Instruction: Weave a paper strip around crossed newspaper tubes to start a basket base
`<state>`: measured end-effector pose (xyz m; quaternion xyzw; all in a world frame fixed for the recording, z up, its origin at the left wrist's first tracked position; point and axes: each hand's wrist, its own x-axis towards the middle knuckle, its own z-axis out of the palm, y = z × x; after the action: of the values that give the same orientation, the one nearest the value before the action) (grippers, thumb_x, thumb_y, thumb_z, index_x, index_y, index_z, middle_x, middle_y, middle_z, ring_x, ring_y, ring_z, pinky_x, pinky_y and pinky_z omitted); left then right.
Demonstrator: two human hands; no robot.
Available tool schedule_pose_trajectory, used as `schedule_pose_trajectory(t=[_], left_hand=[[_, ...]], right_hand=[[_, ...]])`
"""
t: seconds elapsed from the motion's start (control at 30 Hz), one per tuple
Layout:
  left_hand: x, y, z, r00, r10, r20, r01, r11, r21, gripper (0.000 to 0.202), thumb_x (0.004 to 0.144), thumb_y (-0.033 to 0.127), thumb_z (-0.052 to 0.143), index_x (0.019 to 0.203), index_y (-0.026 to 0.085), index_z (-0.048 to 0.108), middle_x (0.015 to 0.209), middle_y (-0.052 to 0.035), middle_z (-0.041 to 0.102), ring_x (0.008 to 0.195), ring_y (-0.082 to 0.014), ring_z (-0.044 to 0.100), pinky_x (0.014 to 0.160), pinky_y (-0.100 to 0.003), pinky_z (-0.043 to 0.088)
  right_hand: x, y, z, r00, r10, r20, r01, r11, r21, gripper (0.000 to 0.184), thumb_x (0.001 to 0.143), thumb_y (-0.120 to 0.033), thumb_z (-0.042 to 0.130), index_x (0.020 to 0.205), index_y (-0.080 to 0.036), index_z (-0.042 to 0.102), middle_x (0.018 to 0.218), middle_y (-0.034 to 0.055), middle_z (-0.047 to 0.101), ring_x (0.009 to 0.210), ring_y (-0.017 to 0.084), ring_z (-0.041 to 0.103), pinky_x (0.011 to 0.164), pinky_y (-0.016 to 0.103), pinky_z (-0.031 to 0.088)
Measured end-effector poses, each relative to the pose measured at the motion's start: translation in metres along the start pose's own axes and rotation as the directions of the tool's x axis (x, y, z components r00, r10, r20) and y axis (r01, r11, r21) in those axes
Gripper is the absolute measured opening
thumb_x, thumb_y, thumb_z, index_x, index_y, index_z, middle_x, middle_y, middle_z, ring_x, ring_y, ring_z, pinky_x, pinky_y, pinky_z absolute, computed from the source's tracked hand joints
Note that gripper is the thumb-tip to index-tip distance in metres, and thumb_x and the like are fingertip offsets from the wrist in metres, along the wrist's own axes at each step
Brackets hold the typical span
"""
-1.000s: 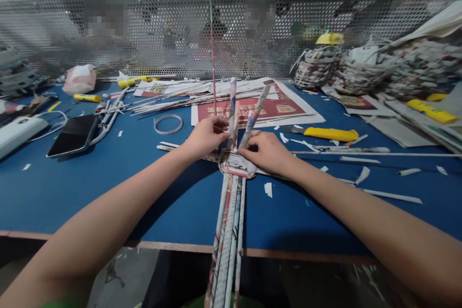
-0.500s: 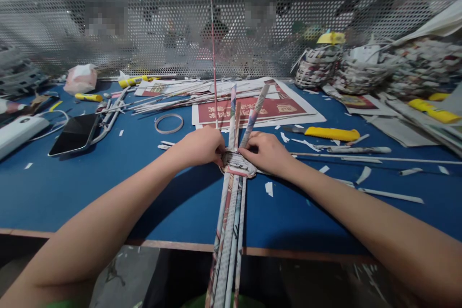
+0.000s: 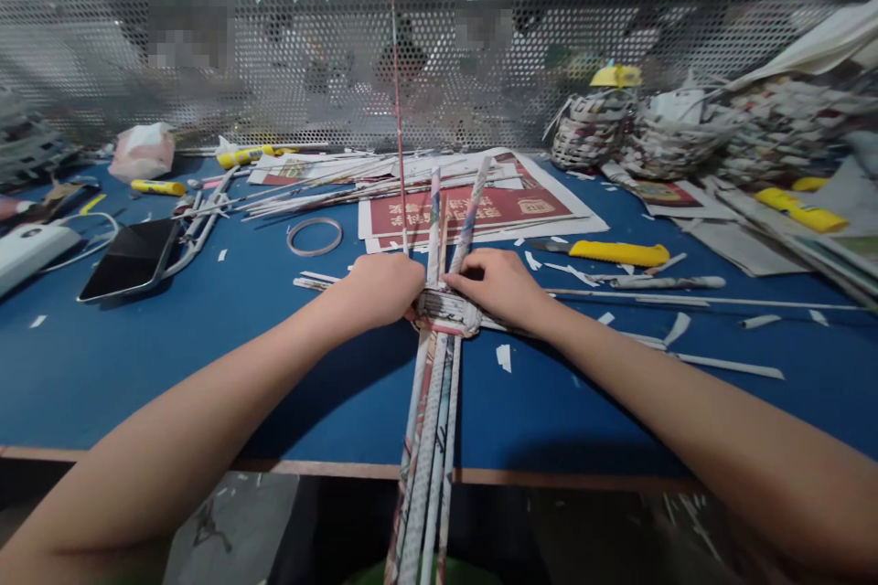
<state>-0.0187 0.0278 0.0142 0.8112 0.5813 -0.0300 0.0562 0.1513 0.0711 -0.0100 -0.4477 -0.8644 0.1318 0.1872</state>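
Observation:
Between my hands lies a small woven piece of rolled newspaper (image 3: pixel 445 311). Several long paper rolls (image 3: pixel 431 439) run from it toward me, past the table's edge. On its far side, shorter paper rolls (image 3: pixel 433 215) stand up and lean away. My left hand (image 3: pixel 388 288) is closed at the left side of the weave; its fingertips are partly hidden. A thin reddish paper stick (image 3: pixel 399 110) rises upright behind that hand. My right hand (image 3: pixel 504 288) pinches at the weave's upper right, by the base of a leaning roll.
A yellow utility knife (image 3: pixel 617 253) lies to the right among paper scraps. A tape ring (image 3: pixel 314 237), phone (image 3: pixel 130 258) and glue stick (image 3: pixel 157 187) are on the left. Newspaper baskets (image 3: pixel 594 128) stand at the back right, before a perforated metal screen (image 3: pixel 322 46).
The view has shifted slightly, so the table's things sit a little further left. Both hands stay at the weave, and my left hand's fingers have turned slightly more closed over its edge.

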Motion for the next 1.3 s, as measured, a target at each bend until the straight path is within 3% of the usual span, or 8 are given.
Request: schedule_pose_trajectory(t=[0.13, 0.2, 0.37, 0.6, 0.93, 1.07, 1.17, 1.3], left_hand=[[0.008, -0.003, -0.011, 0.965, 0.119, 0.233, -0.095, 0.989, -0.112, 0.031, 0.069, 0.037, 0.056, 0.044, 0.017, 0.056, 0.044, -0.0036, 0.054, 0.046, -0.0142, 0.051, 0.050, -0.024, 0.036], [0.013, 0.001, -0.016, 0.966, 0.099, 0.240, -0.076, 0.991, -0.106, 0.046, 0.075, 0.049, 0.042, 0.047, 0.016, 0.057, 0.050, -0.0067, 0.058, 0.049, -0.0152, 0.053, 0.052, -0.025, 0.038], [0.027, 0.022, -0.002, 0.983, -0.111, -0.146, 0.125, 0.988, 0.094, 0.028, 0.080, 0.031, 0.042, 0.078, 0.013, 0.063, 0.074, -0.0121, 0.061, 0.074, -0.0220, 0.058, 0.060, -0.028, 0.040], [0.040, 0.016, 0.038, 0.877, 0.042, -0.479, -0.088, 0.993, -0.074, 0.035, 0.082, 0.042, 0.040, 0.081, 0.013, 0.059, 0.095, -0.0108, 0.053, 0.092, -0.0250, 0.045, 0.076, -0.036, 0.037], [0.041, 0.013, 0.039, 0.912, 0.092, -0.400, -0.175, 0.969, -0.177, 0.030, 0.079, 0.038, 0.047, 0.067, 0.014, 0.059, 0.095, -0.0080, 0.048, 0.094, -0.0249, 0.038, 0.078, -0.040, 0.034], [0.040, 0.014, 0.038, 0.923, 0.096, -0.373, -0.173, 0.969, -0.177, 0.029, 0.080, 0.036, 0.044, 0.068, 0.014, 0.059, 0.096, -0.0084, 0.047, 0.095, -0.0259, 0.037, 0.077, -0.042, 0.034], [0.040, 0.013, 0.038, 0.932, 0.101, -0.349, -0.175, 0.966, -0.189, 0.026, 0.081, 0.031, 0.041, 0.071, 0.014, 0.058, 0.099, -0.0091, 0.045, 0.095, -0.0258, 0.037, 0.076, -0.042, 0.034], [0.042, 0.010, 0.040, 0.937, 0.099, -0.335, -0.176, 0.963, -0.205, 0.021, 0.081, 0.026, 0.040, 0.076, 0.015, 0.057, 0.103, -0.0098, 0.043, 0.095, -0.0256, 0.038, 0.076, -0.042, 0.035]], right_hand=[[0.001, -0.001, 0.002, 1.000, -0.008, 0.009, 0.008, 1.000, 0.000, 0.030, 0.074, -0.037, 0.050, 0.052, -0.016, 0.053, 0.061, 0.0020, 0.056, 0.057, 0.012, 0.048, 0.052, 0.023, 0.029], [0.002, -0.001, 0.004, 1.000, -0.015, -0.005, 0.015, 1.000, -0.024, 0.027, 0.073, -0.034, 0.051, 0.053, -0.016, 0.053, 0.061, 0.0022, 0.056, 0.057, 0.012, 0.047, 0.052, 0.023, 0.028], [0.002, 0.002, 0.006, 0.999, -0.047, -0.002, 0.047, 0.997, -0.056, 0.015, 0.070, -0.019, 0.050, 0.057, -0.015, 0.057, 0.064, 0.0034, 0.057, 0.062, 0.013, 0.049, 0.055, 0.022, 0.030], [0.004, 0.009, -0.006, 0.984, -0.105, 0.147, 0.107, 0.994, -0.003, 0.017, 0.075, -0.022, 0.050, 0.069, -0.014, 0.064, 0.075, 0.0058, 0.061, 0.071, 0.015, 0.053, 0.063, 0.023, 0.035], [-0.001, 0.025, -0.033, 0.925, -0.152, 0.348, 0.193, 0.977, -0.086, 0.012, 0.073, -0.015, 0.048, 0.074, -0.017, 0.060, 0.074, 0.0013, 0.061, 0.065, 0.011, 0.051, 0.057, 0.019, 0.033], [-0.006, 0.018, -0.033, 0.960, -0.178, 0.217, 0.250, 0.892, -0.375, 0.012, 0.076, -0.020, 0.050, 0.075, -0.014, 0.060, 0.080, 0.0070, 0.060, 0.070, 0.015, 0.053, 0.060, 0.024, 0.032], [-0.011, 0.009, -0.028, 0.990, -0.109, 0.093, 0.142, 0.817, -0.558, 0.021, 0.079, -0.027, 0.047, 0.079, -0.013, 0.062, 0.077, 0.0097, 0.062, 0.068, 0.019, 0.055, 0.055, 0.027, 0.030], [-0.012, 0.006, -0.020, 0.998, 0.053, 0.028, -0.030, 0.847, -0.531, 0.032, 0.082, -0.032, 0.041, 0.075, -0.014, 0.065, 0.075, 0.0112, 0.064, 0.066, 0.021, 0.057, 0.050, 0.027, 0.028]])
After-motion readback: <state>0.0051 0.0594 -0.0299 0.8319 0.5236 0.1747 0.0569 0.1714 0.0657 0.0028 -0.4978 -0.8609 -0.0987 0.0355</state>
